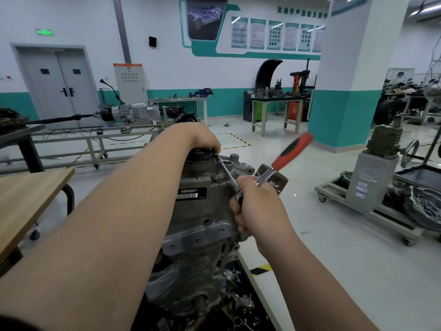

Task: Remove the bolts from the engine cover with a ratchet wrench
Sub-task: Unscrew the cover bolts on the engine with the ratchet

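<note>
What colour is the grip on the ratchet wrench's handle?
The ratchet wrench has a red grip with a black inset, clearest in the head view.

The ratchet wrench [266,176] has a red and black handle that points up and to the right, and a chrome shank. The right hand [255,204] grips its head. From there a thin extension bar [225,169] runs up-left to the top edge of the grey cast engine cover [198,213], which stands upright. Small bolts [198,240] sit in its lower flange.

a wooden table [31,189] at left, grey double door [59,89] behind, teal-banded pillar [350,103] at right.
</note>
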`<control>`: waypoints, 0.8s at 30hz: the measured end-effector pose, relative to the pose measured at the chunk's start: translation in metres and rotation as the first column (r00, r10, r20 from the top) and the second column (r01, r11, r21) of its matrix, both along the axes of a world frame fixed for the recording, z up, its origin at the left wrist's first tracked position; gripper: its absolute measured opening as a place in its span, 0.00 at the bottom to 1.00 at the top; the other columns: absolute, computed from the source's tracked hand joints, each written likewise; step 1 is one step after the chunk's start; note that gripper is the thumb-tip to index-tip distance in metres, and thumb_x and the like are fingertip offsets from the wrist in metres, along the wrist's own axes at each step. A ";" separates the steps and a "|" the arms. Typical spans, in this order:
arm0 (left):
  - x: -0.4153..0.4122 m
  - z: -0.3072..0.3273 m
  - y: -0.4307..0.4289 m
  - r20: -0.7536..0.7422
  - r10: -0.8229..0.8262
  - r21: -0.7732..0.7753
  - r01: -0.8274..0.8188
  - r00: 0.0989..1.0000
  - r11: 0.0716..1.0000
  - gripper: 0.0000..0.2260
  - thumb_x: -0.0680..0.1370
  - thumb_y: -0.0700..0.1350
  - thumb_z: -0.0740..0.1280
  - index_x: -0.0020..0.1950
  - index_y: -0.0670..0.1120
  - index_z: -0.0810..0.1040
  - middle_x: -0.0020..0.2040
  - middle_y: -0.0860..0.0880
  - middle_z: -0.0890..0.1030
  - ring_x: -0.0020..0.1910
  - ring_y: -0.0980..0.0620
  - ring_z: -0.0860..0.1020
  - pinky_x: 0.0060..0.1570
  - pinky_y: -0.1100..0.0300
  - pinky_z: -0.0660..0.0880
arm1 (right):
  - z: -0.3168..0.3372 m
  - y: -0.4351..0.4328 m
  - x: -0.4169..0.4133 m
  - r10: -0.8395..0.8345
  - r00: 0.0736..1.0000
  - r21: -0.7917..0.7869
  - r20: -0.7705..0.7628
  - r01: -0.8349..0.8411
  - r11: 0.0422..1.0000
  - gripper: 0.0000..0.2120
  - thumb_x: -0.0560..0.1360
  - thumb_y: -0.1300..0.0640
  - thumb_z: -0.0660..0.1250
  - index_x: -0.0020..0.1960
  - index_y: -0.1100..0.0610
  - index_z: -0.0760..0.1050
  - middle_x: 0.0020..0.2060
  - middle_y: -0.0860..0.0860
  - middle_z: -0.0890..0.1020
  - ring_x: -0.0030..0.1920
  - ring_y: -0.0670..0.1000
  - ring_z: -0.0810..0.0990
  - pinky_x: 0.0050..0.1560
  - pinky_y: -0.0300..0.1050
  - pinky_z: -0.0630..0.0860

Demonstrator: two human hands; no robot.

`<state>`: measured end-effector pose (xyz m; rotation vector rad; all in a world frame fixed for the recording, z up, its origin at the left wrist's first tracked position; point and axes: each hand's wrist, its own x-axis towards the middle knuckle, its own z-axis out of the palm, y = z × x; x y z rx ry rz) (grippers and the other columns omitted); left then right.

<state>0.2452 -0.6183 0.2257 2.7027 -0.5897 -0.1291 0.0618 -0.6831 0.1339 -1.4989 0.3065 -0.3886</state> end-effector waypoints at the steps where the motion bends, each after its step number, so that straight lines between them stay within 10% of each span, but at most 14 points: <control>1: 0.000 0.000 0.000 0.005 0.004 -0.005 -0.004 1.000 1.000 0.09 0.71 0.51 0.71 0.42 0.46 0.79 0.43 0.47 0.77 0.36 0.50 0.75 0.34 0.59 0.70 | 0.001 0.000 -0.001 -0.018 1.000 -0.133 0.013 0.020 0.991 0.05 0.79 0.55 0.57 0.45 0.52 0.68 0.24 0.46 0.72 0.20 0.46 0.68 0.23 0.37 0.65; 5: -0.001 -0.002 0.001 -0.057 -0.050 -0.059 0.047 0.997 0.997 0.10 0.72 0.49 0.71 0.50 0.45 0.81 0.49 0.44 0.81 0.46 0.46 0.80 0.51 0.50 0.77 | 0.006 0.002 -0.003 -0.100 0.995 -0.757 0.027 0.085 0.648 0.06 0.80 0.50 0.55 0.54 0.48 0.59 0.35 0.46 0.77 0.32 0.45 0.76 0.29 0.42 0.67; 8: -0.003 -0.001 -0.003 -0.063 -0.111 -0.023 0.109 0.992 0.994 0.07 0.77 0.48 0.68 0.40 0.48 0.79 0.41 0.48 0.80 0.39 0.50 0.77 0.48 0.54 0.74 | 0.011 0.006 -0.002 -0.121 0.991 -0.874 0.054 0.106 0.474 0.10 0.79 0.48 0.54 0.59 0.49 0.60 0.38 0.47 0.77 0.39 0.51 0.78 0.35 0.46 0.71; 11: -0.002 -0.001 -0.003 -0.077 -0.125 -0.011 0.125 0.989 0.992 0.06 0.77 0.48 0.68 0.42 0.47 0.80 0.46 0.47 0.81 0.43 0.48 0.79 0.51 0.51 0.75 | 0.012 0.004 0.000 -0.101 0.994 -0.861 0.041 0.087 0.502 0.08 0.79 0.48 0.55 0.56 0.49 0.63 0.38 0.48 0.78 0.39 0.51 0.78 0.38 0.48 0.75; 17: -0.003 0.000 0.003 -0.032 0.002 -0.034 -0.003 0.999 0.999 0.12 0.71 0.51 0.71 0.48 0.44 0.80 0.46 0.45 0.78 0.39 0.48 0.77 0.37 0.57 0.74 | 0.003 0.006 0.004 -0.015 0.998 -0.209 0.058 0.027 0.978 0.02 0.78 0.50 0.60 0.48 0.44 0.71 0.29 0.46 0.75 0.25 0.45 0.71 0.32 0.44 0.68; 24: -0.004 -0.001 0.002 -0.003 0.004 -0.025 -0.004 1.000 1.000 0.11 0.72 0.51 0.71 0.48 0.45 0.79 0.45 0.46 0.76 0.38 0.50 0.75 0.36 0.59 0.71 | 0.000 0.026 0.001 0.092 0.983 0.486 0.161 -0.160 0.859 0.08 0.81 0.50 0.58 0.47 0.53 0.69 0.26 0.49 0.71 0.21 0.47 0.62 0.23 0.39 0.65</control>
